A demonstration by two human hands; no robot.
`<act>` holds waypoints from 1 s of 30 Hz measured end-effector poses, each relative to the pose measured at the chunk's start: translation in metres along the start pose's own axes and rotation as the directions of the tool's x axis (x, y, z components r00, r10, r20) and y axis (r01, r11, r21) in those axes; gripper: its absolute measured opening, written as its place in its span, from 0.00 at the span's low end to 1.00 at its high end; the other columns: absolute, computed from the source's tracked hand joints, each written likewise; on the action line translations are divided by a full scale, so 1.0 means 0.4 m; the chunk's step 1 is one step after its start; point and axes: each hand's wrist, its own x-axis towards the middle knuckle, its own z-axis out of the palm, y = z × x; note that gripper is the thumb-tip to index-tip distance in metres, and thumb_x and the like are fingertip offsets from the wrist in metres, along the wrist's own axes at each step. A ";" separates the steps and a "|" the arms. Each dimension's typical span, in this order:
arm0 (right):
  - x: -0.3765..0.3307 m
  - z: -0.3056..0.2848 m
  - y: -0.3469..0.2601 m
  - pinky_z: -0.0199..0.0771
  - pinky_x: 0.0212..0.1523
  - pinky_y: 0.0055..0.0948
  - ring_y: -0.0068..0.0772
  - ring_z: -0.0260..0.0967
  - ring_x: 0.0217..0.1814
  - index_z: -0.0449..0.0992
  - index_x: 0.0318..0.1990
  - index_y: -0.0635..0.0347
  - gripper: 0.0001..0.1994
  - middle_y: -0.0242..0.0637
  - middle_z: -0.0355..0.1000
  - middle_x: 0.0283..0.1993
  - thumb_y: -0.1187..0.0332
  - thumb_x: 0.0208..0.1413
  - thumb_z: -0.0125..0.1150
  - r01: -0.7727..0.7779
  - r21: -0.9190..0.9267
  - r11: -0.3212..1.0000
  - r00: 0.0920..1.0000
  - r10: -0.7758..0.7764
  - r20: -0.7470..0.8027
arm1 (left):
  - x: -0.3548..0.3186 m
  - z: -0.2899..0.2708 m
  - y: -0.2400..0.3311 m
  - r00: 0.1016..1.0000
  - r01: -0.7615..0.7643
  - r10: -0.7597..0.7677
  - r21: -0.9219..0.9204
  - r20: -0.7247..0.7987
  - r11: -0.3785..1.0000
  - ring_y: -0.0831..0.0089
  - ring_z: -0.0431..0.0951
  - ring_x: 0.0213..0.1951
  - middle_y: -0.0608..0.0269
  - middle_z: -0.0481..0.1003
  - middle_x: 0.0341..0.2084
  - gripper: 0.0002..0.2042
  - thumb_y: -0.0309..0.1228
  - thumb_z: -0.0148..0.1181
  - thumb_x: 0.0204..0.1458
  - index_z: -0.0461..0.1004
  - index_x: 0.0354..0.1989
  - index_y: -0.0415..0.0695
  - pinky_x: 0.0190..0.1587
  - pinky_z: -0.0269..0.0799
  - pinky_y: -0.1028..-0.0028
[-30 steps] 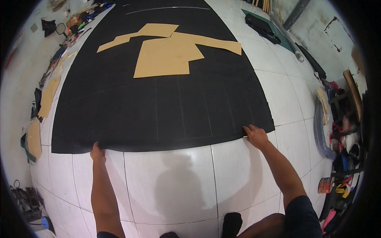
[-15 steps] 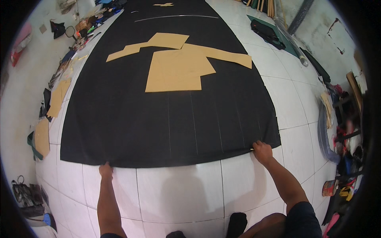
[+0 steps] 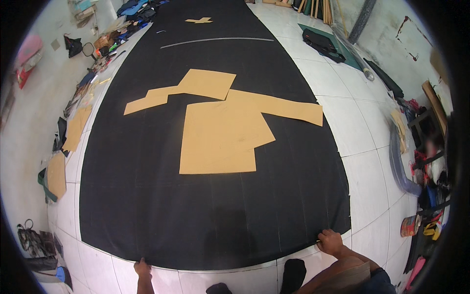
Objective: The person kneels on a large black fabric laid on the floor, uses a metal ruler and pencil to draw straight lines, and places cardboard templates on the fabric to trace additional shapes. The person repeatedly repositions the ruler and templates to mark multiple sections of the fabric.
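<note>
A long sheet of black fabric (image 3: 137, 206) lies over the floor, with thin pale lines drawn down its near part. At its near edge, left of the middle, my left hand (image 3: 142, 267) is closed on the hem. My right hand (image 3: 331, 241) grips the same edge near the right corner; a small pale-yellow tip, too small to name, shows by its fingers. Tan paper pattern pieces rest on the cloth: a large one (image 3: 218, 139), a long arm-like one (image 3: 289, 107) and a stepped one (image 3: 205, 84).
Farther off on the fabric lie a long metal ruler (image 3: 215, 40) and a small tan piece (image 3: 199, 20). White floor tiles (image 3: 367, 181) border the cloth. Clutter lines both walls, including a green mat (image 3: 352, 56) with a black bag (image 3: 323, 45) and a tin can (image 3: 410, 226).
Both hands have come nearer to me with the fabric's edge. The pattern pieces and ruler have shifted nearer along with the cloth.
</note>
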 end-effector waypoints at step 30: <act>-0.282 0.184 0.296 0.69 0.64 0.46 0.53 0.65 0.67 0.74 0.57 0.60 0.17 0.47 0.66 0.67 0.75 0.61 0.58 -0.793 0.389 0.469 0.421 0.883 -0.208 | 0.013 -0.103 -0.027 0.966 0.083 -0.028 0.207 -0.256 0.975 0.46 0.79 0.50 0.36 0.77 0.49 0.27 0.41 0.64 0.57 0.71 0.55 0.28 0.52 0.76 0.55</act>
